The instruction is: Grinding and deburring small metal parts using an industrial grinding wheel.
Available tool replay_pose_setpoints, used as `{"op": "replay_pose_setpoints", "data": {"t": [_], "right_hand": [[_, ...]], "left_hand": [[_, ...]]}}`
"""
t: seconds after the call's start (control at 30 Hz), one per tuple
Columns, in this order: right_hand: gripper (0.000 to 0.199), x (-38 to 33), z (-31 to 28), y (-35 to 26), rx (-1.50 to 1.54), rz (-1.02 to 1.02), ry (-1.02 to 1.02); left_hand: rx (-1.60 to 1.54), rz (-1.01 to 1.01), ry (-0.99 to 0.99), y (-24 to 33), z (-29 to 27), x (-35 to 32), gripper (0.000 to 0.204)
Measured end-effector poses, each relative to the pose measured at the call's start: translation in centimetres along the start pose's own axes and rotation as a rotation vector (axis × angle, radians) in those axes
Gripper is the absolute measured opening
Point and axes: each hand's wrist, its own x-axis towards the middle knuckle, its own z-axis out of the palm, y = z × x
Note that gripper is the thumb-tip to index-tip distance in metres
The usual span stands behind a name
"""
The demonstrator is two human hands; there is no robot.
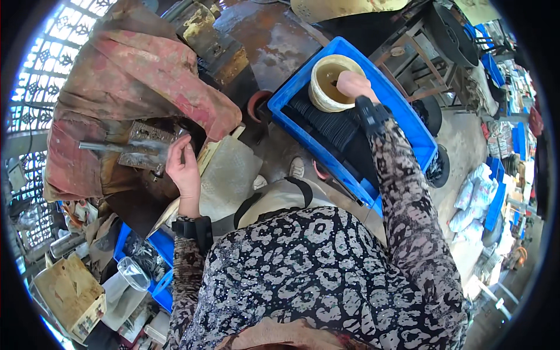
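My right hand is closed over the rim of a cream-coloured bucket that holds murky brownish liquid. A small dark spot shows at its fingertips; what the fingers hold, if anything, is hidden. The bucket stands in a blue plastic crate, on top of rows of thin black pieces. My left hand is raised at the near side of a worn metal fixture, its fingers loosely bent and apart, with nothing visible in them. A metal rod sticks out of the fixture to the left.
A stained reddish cloth drapes over the machine around the fixture. A wooden stool frame stands beyond the crate. At lower left are a blue bin of metal parts, a clear plastic cup and a cardboard box. White bags lie at right.
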Motion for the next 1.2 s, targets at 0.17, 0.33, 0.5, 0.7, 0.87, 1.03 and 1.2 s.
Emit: {"op": "replay_pose_setpoints", "data": {"t": [0.17, 0.33, 0.5, 0.7, 0.87, 1.03, 1.2], "right_hand": [[0.025, -1.9, 0.1, 1.1, -0.111, 0.140, -0.028], [0.024, -2.4, -5.2, -8.7, 0.577, 0.757, -0.152], [0.027, -8.6, -4.0, -8.7, 1.127, 1.078, 0.493], [0.031, -16.1, -1.0, 2.2, 0.058, 1.326, 0.412], [0.034, -14.1, -2.3, 2.0, -0.188, 1.476, 0.206], [0.030, -15.2, -1.8, 2.8, -0.284, 1.473, 0.177], [0.026, -15.6, -1.2, 3.2, -0.335, 1.435, 0.145]], "left_hand": [[0.011, 0.007, -0.013, -0.4, 0.7, 0.3, 0.015], [0.094, -0.098, -0.005, -2.1, -3.0, -3.1, 0.014], [0.171, -0.165, 0.048, -3.5, -5.2, -5.7, 0.014], [0.175, -0.224, -0.010, -3.0, -4.9, -6.4, 0.015], [0.200, -0.259, -0.040, -3.8, -5.0, -6.3, 0.016], [0.187, -0.228, -0.051, -4.2, -4.1, -5.7, 0.016], [0.181, -0.235, -0.044, -4.2, -4.1, -5.6, 0.017]]}}
